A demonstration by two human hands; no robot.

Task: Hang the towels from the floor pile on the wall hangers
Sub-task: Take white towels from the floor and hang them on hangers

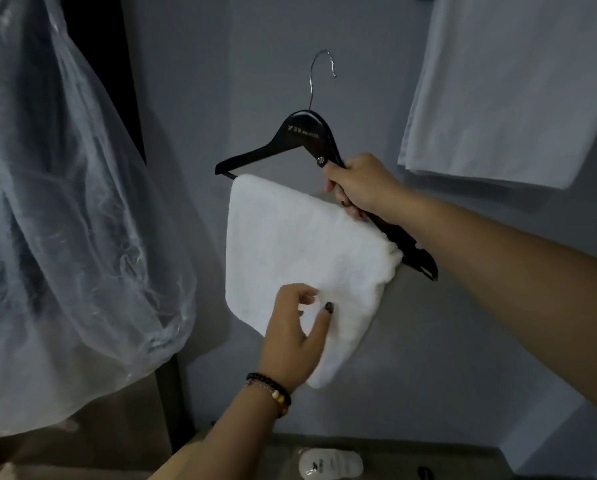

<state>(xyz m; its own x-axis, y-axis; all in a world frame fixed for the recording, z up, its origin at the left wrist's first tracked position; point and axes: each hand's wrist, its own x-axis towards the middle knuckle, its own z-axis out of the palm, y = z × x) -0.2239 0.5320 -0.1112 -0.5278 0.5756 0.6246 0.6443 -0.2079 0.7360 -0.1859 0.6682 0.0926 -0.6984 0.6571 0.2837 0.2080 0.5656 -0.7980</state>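
Head view: the right hand (357,183) reaches out on a long straight arm and grips the right side of a black hanger (300,138), held tilted in the air. A white towel (290,244) hangs folded over its bar. The left hand (295,337), fingers loose and spread, touches the towel's lower edge.

Dim, bluish, grainy view; soft shadows on the wall (428,341), wide-angle bending at edges.

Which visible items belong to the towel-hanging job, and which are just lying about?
In the job: black hanger, white towel, right hand, left hand.
Lying about: clear plastic cover, hanging white cloth, small white item.
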